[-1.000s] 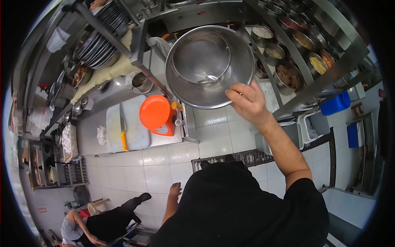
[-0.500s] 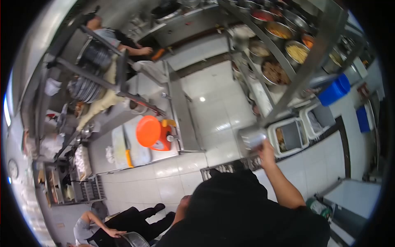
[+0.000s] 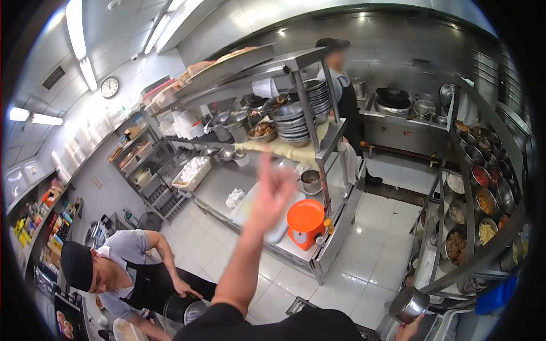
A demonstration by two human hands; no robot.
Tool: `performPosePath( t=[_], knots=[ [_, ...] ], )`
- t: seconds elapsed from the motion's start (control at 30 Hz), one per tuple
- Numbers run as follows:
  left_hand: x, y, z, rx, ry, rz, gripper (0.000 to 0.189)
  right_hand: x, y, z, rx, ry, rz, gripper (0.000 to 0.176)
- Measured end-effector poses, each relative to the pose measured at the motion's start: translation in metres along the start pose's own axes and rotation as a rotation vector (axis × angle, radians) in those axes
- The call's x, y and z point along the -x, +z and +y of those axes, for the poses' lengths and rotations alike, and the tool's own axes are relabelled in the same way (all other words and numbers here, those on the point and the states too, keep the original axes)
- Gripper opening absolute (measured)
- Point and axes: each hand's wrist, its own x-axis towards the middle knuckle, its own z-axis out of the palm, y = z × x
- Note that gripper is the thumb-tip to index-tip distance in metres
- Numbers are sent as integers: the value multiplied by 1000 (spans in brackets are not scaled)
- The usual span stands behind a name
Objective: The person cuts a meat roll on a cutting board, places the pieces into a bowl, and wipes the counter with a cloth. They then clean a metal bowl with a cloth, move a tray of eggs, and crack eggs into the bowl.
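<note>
My left hand (image 3: 273, 196) is raised in front of the prep counter (image 3: 227, 177), index finger stretched upward. Motion blurs it, but nothing shows in it. Behind it lies a whitish cutting board (image 3: 246, 204), partly covered by my hand and forearm. An orange kitchen scale (image 3: 305, 219) with a round pan stands just right of that hand. At the lower right, my right hand (image 3: 410, 328) is closed on the side of a metal pot (image 3: 409, 304). The pot is tilted beside the ingredient rack, and its inside looks grey, with no contents I can make out.
Ingredient bowls (image 3: 456, 246) fill the rack at right, near a blue bin (image 3: 496, 295). Stacked metal bowls (image 3: 293, 124) sit on the counter's shelf. One co-worker (image 3: 131, 264) handles a pot at lower left; another person (image 3: 346, 96) stands by the stove.
My view has swung up and left. The left hand has risen from beside my body to the middle of view. My right hand still holds the metal pot, now lower in view.
</note>
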Motion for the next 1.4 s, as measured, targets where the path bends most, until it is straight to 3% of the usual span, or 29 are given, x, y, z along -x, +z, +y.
performPosePath(
  t=[0.07,0.13,0.2,0.27,0.3,0.37,0.4,0.47,0.53,0.6,0.67,0.73,0.83,1.0,1.23,1.3,1.4],
  knots=[
    [-64,-16,71,90,183,189,83,-20,4,15,-18,76,70,64],
    [-94,-23,104,132,295,163,74,-34,-7,35,-46,147,180,63],
    [-89,-13,114,36,305,30,62,-33,-30,51,-36,143,3,56],
    [-57,1,97,-63,223,-187,58,-30,-45,73,-106,131,2,60],
    [-40,-11,76,-180,198,-417,57,-7,-41,59,-104,197,35,57],
    [-4,-3,35,-14,-12,-582,52,35,10,37,-142,237,9,49],
    [15,-1,11,156,-197,-562,41,47,33,32,-171,215,-33,45],
    [49,8,-58,364,-494,-456,36,84,101,-1,15,20,-273,36],
    [53,20,-81,336,-632,-485,35,107,158,-38,357,-294,-370,35],
    [51,29,-101,360,-659,-587,36,118,215,-68,588,-837,-553,30],
    [45,30,-119,407,-691,-608,33,161,279,-105,762,-1053,-681,32],
    [35,36,-139,496,-733,-591,27,173,331,-118,813,-1510,-771,37],
    [10,35,-150,607,-679,-519,30,197,384,-117,906,-1702,-824,42],
    [-21,22,-174,550,-661,-300,15,203,430,-89,843,-1780,-947,39],
    [-32,10,-193,541,-574,-218,31,193,450,-67,926,-1701,-925,40],
    [-29,11,-197,482,-528,-165,33,192,461,-66,889,-1662,-936,44],
    [-27,10,-212,422,-466,-103,37,172,450,-56,861,-1639,-721,67]
  ],
)
